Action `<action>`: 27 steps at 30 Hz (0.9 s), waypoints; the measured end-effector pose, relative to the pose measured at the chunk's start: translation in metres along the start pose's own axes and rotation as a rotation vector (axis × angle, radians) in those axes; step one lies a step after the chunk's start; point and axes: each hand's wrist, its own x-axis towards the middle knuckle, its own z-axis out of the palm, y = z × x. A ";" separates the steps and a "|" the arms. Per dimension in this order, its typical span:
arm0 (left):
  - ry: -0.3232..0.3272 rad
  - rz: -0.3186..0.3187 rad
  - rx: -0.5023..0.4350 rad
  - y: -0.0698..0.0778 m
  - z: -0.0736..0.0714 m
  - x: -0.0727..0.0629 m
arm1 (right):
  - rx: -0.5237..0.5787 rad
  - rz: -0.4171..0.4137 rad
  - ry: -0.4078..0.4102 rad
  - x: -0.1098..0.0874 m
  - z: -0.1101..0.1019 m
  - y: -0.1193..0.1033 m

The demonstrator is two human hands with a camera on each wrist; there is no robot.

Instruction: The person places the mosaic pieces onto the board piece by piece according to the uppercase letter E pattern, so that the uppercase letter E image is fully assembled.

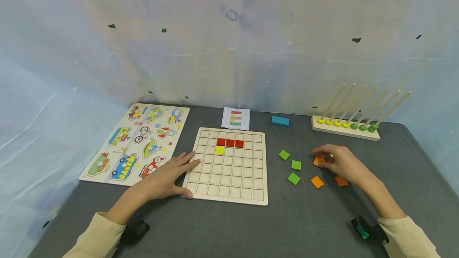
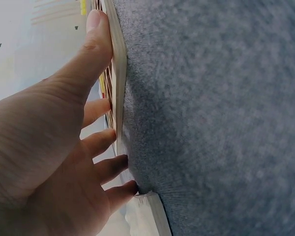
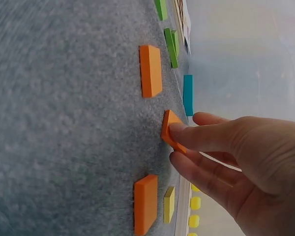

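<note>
My left hand (image 1: 163, 176) rests at the left edge of a wooden grid board (image 1: 229, 198), fingers spread and thumb at its near corner. Three red tiles (image 1: 230, 143) stand in a row on the board, and one yellow tile (image 1: 219, 150) is just below the leftmost. Right of the board, my right hand (image 1: 340, 162) pinches an orange tile (image 3: 171, 129) at the cloth, thumb on its face. Two other orange tiles (image 1: 317, 182) lie nearer me. Another yellow tile (image 3: 169, 204) shows beyond that hand, mostly covered by it in the head view.
Three green tiles (image 1: 294, 178) lie between board and right hand. Behind stand a pattern card (image 1: 235, 118), a blue block (image 1: 280, 121) and a peg rack (image 1: 346, 128) with yellow and green beads. A vehicle puzzle board (image 1: 122, 140) is at left.
</note>
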 end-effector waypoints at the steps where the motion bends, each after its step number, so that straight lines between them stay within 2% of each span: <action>1: 0.001 0.001 0.000 0.000 0.000 0.000 | -0.008 0.000 0.002 0.000 0.000 -0.001; 13: 0.012 0.007 0.000 0.003 -0.002 -0.002 | -0.041 -0.015 -0.031 0.011 -0.006 -0.011; 27: 0.010 0.001 -0.003 0.003 -0.002 -0.003 | 0.001 -0.052 -0.043 0.036 -0.003 -0.032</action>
